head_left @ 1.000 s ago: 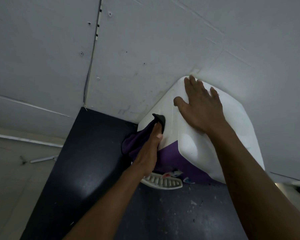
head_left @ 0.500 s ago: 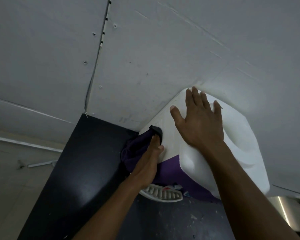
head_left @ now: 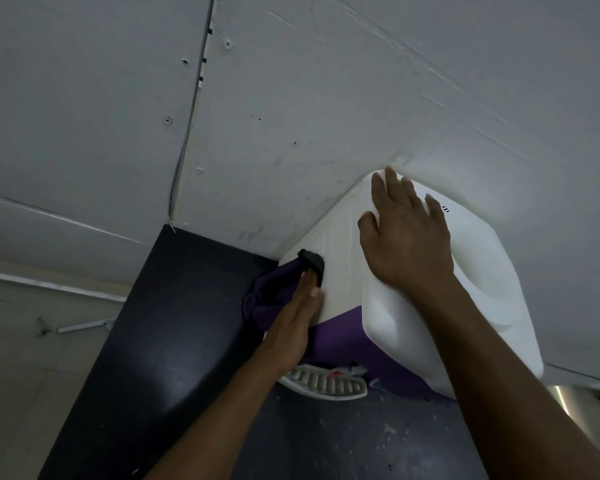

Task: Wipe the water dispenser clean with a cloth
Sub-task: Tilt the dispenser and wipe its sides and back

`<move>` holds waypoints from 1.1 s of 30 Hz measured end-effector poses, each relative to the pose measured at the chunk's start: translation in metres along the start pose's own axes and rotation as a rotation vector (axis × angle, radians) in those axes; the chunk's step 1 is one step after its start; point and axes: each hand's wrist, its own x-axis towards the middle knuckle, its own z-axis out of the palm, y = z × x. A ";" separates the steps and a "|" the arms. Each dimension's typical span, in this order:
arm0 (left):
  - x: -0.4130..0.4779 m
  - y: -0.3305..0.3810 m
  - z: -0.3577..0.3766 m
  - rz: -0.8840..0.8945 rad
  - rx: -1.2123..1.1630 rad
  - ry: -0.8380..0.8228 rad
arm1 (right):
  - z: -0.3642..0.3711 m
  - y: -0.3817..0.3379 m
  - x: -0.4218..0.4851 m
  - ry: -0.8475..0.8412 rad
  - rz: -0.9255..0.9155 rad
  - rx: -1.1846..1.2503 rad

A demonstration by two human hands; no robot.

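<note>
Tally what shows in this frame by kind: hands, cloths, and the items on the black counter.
Hands: 2 (left hand, right hand)
Cloth: 1
Water dispenser: 1
Water jug: 1
Drip tray: 1
Total: 6

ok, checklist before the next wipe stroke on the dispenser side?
1. Cloth sits between left hand and dispenser side panel: ok.
2. Left hand pressing with straight fingers, cloth not slipping out: ok.
3. Right hand flat on the white jug to steady it: ok.
4. Dispenser base seated flat on the black counter: cannot tell, the arms hide most of the base.
5. Drip tray fully seated at the front: cannot tell.
6. Side panel already clean: cannot tell, light is dim.
</note>
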 end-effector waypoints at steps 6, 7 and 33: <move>0.033 0.007 -0.006 0.037 0.070 0.028 | 0.002 -0.002 0.003 -0.028 0.025 -0.044; 0.043 0.014 -0.008 0.035 0.070 0.035 | 0.002 -0.003 0.003 -0.028 0.028 -0.039; 0.039 0.036 0.000 -0.037 0.017 0.089 | 0.004 -0.004 0.004 0.006 0.041 0.006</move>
